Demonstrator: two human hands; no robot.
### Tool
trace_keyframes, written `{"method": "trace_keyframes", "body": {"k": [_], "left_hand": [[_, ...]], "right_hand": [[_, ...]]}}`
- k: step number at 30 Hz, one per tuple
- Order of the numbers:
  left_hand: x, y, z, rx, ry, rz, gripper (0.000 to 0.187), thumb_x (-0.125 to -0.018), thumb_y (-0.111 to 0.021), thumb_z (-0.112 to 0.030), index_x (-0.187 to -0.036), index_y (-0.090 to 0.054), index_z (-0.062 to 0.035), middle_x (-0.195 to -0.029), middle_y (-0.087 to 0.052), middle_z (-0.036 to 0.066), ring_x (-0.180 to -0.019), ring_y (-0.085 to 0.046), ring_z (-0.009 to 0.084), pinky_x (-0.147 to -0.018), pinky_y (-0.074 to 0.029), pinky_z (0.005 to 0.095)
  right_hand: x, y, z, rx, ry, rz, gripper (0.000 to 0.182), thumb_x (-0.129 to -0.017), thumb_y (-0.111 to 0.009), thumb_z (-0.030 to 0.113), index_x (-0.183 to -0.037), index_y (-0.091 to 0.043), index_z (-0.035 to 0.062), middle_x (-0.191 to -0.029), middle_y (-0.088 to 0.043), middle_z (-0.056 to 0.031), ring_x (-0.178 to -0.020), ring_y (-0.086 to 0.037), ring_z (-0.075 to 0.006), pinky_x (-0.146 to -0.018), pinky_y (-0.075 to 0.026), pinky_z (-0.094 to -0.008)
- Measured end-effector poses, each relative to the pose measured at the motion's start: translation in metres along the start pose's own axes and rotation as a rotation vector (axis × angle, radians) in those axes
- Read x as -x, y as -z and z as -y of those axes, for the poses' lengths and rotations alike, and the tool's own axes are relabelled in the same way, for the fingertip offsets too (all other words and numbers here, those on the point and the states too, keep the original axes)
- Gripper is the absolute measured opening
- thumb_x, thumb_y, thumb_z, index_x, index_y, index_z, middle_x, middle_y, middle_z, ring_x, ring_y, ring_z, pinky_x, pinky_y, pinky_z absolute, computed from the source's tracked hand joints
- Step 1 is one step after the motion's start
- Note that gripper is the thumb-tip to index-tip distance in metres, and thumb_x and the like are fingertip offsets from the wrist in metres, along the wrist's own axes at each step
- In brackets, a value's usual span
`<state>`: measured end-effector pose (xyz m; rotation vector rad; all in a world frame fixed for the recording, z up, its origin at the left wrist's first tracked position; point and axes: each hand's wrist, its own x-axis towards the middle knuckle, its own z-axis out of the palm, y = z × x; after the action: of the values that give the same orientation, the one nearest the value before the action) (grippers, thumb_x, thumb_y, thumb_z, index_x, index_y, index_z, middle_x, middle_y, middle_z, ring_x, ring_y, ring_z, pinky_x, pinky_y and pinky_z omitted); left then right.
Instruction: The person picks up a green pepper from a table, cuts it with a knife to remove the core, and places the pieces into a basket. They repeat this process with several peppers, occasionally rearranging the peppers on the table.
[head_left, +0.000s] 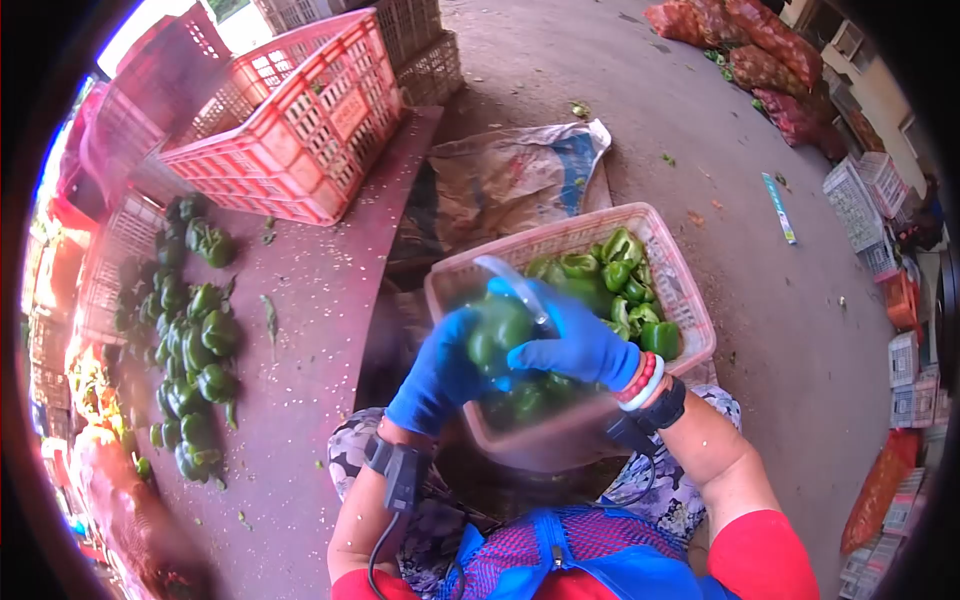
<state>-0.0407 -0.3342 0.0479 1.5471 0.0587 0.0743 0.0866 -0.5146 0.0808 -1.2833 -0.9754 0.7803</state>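
My left hand, in a blue glove, is closed around a green bell pepper above the pink plastic crate. My right hand, also gloved in blue, is closed on a knife whose pale, curved blade is blurred at the pepper's upper side. The right thumb lies against the pepper. Inside the crate are several cut green pepper pieces, some showing their hollow insides. My hands and the held pepper hide part of the crate's contents.
On the dark red board to the left lies a pile of whole green peppers. A large pink crate stands on the board's far end. Beyond my crate lies a crumpled sack. Red mesh sacks and more crates line the right side.
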Motion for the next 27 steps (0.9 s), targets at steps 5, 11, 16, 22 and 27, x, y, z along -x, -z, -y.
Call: {"method": "trace_keyframes", "body": {"k": [5, 11, 16, 22, 27], "left_hand": [[-0.017, -0.017, 0.036, -0.011, 0.004, 0.022, 0.052, -0.092, -0.067, -0.012, -0.139, -0.046, -0.0146, -0.13, -0.059, 0.012, -0.117, -0.063, 0.0308, -0.096, -0.056, 0.0483], [-0.021, -0.011, 0.004, 0.548, 0.39, 0.01, 0.065, -0.087, -0.062, 0.001, -0.144, -0.038, -0.0202, -0.135, -0.054, 0.01, -0.104, -0.068, 0.0311, -0.084, -0.061, 0.052], [-0.014, -0.013, 0.015, 0.808, 0.514, -0.008, 0.059, -0.084, -0.061, 0.003, -0.136, -0.044, -0.0186, -0.124, -0.059, 0.007, -0.083, -0.068, 0.0262, -0.063, -0.06, 0.0433], [-0.003, -0.021, -0.02, 0.688, 0.611, 0.031, 0.063, -0.08, -0.057, 0.005, -0.137, -0.045, -0.0185, -0.106, -0.061, 0.008, -0.063, -0.062, 0.0199, -0.048, -0.047, 0.0278], [0.003, -0.018, -0.028, 0.843, 0.574, 0.198, 0.075, -0.071, -0.058, 0.004, -0.142, -0.043, -0.0131, -0.126, -0.06, 0.019, -0.064, -0.066, 0.0294, -0.039, -0.046, 0.0264]], "right_hand": [[0.012, 0.004, -0.015, 0.384, -0.056, -0.154, 0.079, -0.069, -0.09, 0.027, -0.137, -0.056, 0.0098, -0.125, -0.067, -0.0111, -0.115, -0.065, -0.0254, -0.101, -0.05, -0.0385], [0.007, 0.01, -0.02, 0.372, -0.115, -0.173, 0.064, -0.068, -0.089, 0.026, -0.125, -0.063, 0.0118, -0.117, -0.07, -0.0114, -0.105, -0.07, -0.0258, -0.093, -0.054, -0.038], [0.014, 0.013, -0.026, 0.358, -0.146, -0.061, 0.085, -0.072, -0.086, 0.023, -0.147, -0.047, 0.0112, -0.125, -0.068, -0.0108, -0.113, -0.065, -0.021, -0.099, -0.049, -0.0366], [0.032, 0.02, -0.038, -0.116, -0.292, -0.232, 0.046, -0.077, -0.079, 0.02, -0.12, -0.066, 0.0091, -0.104, -0.07, -0.0058, -0.091, -0.068, -0.0141, -0.077, -0.056, -0.0288], [0.06, 0.051, -0.035, -0.524, -0.357, -0.303, 0.063, -0.084, -0.069, 0.028, -0.139, -0.052, 0.0039, -0.124, -0.06, -0.0134, -0.114, -0.06, -0.0257, -0.097, -0.049, -0.0422]]}}
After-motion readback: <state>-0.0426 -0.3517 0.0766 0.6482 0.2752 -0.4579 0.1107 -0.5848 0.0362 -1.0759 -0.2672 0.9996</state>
